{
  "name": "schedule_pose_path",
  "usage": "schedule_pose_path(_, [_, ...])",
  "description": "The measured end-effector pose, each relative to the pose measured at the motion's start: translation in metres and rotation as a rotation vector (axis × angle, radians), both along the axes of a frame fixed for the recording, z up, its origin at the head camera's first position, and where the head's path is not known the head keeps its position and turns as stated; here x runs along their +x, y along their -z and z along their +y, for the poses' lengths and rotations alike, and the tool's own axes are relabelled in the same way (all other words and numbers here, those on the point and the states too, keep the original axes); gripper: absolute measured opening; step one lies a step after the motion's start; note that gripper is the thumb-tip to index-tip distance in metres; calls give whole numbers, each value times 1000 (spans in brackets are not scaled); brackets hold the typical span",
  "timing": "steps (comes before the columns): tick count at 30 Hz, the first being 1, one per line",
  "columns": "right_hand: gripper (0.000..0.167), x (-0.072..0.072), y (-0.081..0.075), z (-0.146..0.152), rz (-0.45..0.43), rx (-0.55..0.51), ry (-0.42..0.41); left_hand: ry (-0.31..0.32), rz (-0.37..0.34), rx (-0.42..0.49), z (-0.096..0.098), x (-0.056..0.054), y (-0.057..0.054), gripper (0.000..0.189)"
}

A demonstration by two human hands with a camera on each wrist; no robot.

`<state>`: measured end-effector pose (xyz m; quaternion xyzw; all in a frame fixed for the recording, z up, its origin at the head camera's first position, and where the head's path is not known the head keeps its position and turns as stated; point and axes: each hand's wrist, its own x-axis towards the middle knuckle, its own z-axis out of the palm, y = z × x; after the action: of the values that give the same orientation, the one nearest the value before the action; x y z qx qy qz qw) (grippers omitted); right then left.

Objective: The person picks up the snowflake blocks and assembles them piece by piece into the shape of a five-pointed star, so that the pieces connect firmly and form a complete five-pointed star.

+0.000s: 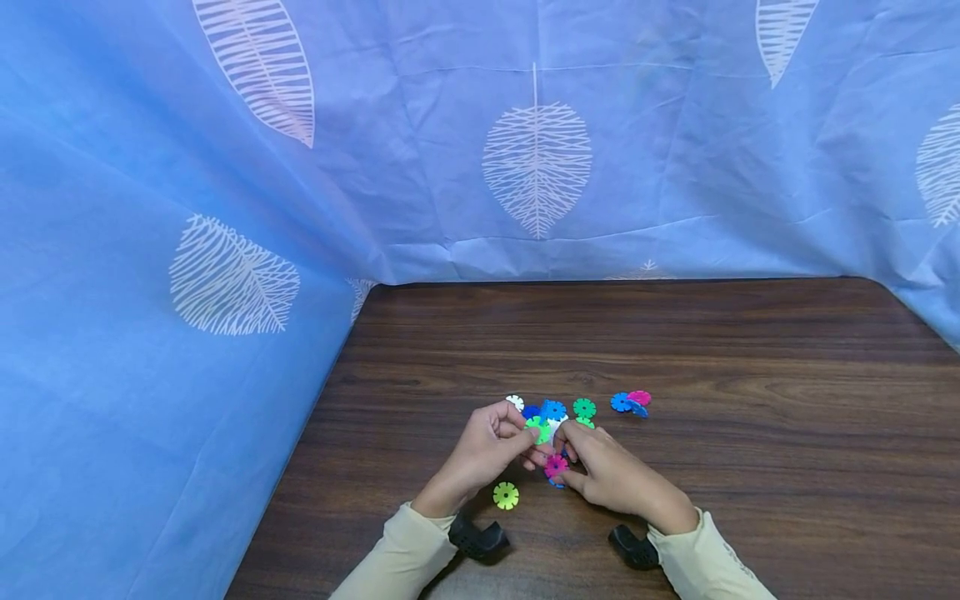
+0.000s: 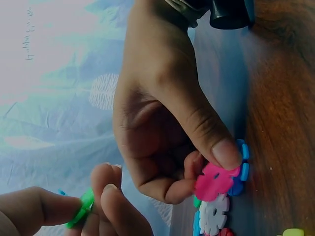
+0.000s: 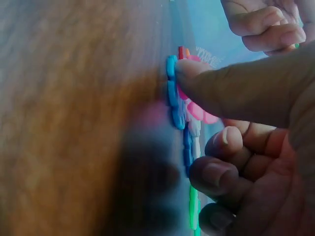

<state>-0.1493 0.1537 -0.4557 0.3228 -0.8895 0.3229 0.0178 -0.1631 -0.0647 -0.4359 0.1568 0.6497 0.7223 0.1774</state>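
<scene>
Notched plastic flower-shaped discs lie in a group around both hands. My left hand (image 1: 487, 454) pinches a green disc (image 1: 537, 431) between thumb and fingers, seen edge-on as the green disc (image 2: 84, 207) in the left wrist view. To its right, my right hand (image 1: 615, 475) pinches a pink disc (image 1: 556, 466) low over the table, the thumb on its rim. A light blue disc (image 3: 172, 93) stands against the pink one under the right thumb. Whether the two are joined, I cannot tell. A white disc (image 2: 214, 216) lies just beyond the pink one.
A yellow-green disc (image 1: 506, 496) lies near the left wrist. Farther back are a white disc (image 1: 514, 402), a green disc (image 1: 584, 407) and a blue disc (image 1: 553, 411). A pink disc (image 1: 639, 397) sits with blue ones at the right. Blue curtain (image 1: 450, 192) borders the wooden table (image 1: 750, 400).
</scene>
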Motion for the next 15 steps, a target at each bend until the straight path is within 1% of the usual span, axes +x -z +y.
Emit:
schedule_pose_path(2, [32, 0, 0, 1, -26, -11, -11, 4, -10, 16, 0, 0, 0, 8])
schedule_pose_path(5, [32, 0, -1, 2, -22, -26, -12, 4, -21, 20, 0, 0, 0, 7])
schedule_pose_path(9, [33, -1, 0, 5, 7, -40, -13, 5, 4, -1, 0, 0, 1, 11])
schedule_pose_path(12, [32, -3, 1, 6, -14, -55, -27, 8, 31, -20, 0, 0, 2, 16])
schedule_pose_path(15, [31, -5, 1, 7, -22, -82, -33, -1, 43, -35, 0, -1, 2, 19])
